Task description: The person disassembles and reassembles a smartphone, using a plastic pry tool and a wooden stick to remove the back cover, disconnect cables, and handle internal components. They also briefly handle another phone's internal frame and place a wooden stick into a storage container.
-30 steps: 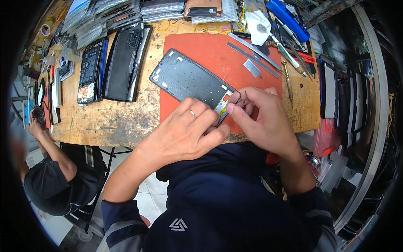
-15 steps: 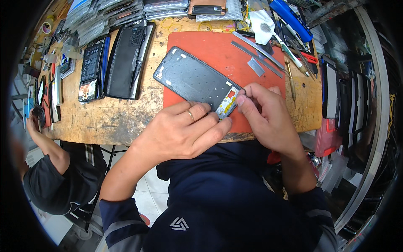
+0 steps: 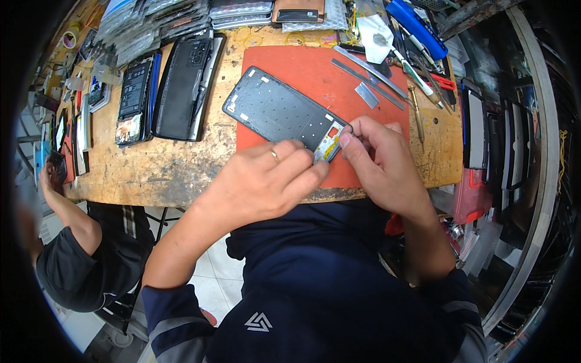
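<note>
While pinching frame (image 3: 279,112): both hands (image 3: 321,169) curled.

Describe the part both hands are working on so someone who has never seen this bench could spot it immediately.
Start at the red mat on the worn wooden workbench. Lying slantwise across its left edge is a flat black phone frame, its near end pinched between the left hand and right hand. Unlike the opened phones standing further left, it is a bare shell dotted with small holes, with a yellowish piece at the held end.
</note>
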Tool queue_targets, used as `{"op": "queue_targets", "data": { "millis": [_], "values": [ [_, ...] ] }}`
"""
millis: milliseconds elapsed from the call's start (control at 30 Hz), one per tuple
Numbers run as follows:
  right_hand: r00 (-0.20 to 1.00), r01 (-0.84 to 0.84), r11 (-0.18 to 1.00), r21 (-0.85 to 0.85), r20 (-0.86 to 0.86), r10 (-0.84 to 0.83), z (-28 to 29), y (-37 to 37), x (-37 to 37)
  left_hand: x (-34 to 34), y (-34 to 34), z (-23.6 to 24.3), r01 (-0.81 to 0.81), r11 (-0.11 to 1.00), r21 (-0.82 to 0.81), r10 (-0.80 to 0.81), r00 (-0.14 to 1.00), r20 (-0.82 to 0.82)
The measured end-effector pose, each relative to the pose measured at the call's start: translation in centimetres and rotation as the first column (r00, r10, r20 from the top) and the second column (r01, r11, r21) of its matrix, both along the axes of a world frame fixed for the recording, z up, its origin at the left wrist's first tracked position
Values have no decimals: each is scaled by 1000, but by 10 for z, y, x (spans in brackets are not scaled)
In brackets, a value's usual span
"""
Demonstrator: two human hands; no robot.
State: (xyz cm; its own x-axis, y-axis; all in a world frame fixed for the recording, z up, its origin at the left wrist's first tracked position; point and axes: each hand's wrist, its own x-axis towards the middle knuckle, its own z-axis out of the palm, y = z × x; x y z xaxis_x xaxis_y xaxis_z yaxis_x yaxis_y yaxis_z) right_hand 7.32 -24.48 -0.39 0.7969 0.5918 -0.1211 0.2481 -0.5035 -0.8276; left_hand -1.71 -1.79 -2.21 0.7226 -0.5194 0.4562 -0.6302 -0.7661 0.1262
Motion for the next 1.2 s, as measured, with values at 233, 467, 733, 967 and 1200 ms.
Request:
{"op": "queue_targets", "data": {
  "millis": [233, 467, 733, 967, 1200],
  "values": [
    [999, 20, 1000, 14, 47, -21, 1, 1, -2, 11, 59, 7, -633, 746, -205, 608, 774, -175],
    [1000, 3, 1000, 16, -4, -3, 0, 0, 0, 16, 57, 13, -668, 727, -160, 616, 737, -278],
    [1000, -11, 1000, 22, 19, 11, 2, -2, -1, 21, 52, 12, -662, 745, -82, 638, 743, -203],
    [999, -21, 999, 28, 51, 20, 1, -2, -1, 21, 51, 13, -684, 726, -71, 658, 720, -220],
    [997, -20, 999, 35, 70, 17, 0, -2, -1, 20, 54, 11, -681, 728, -78, 653, 723, -224]
  ]
}}
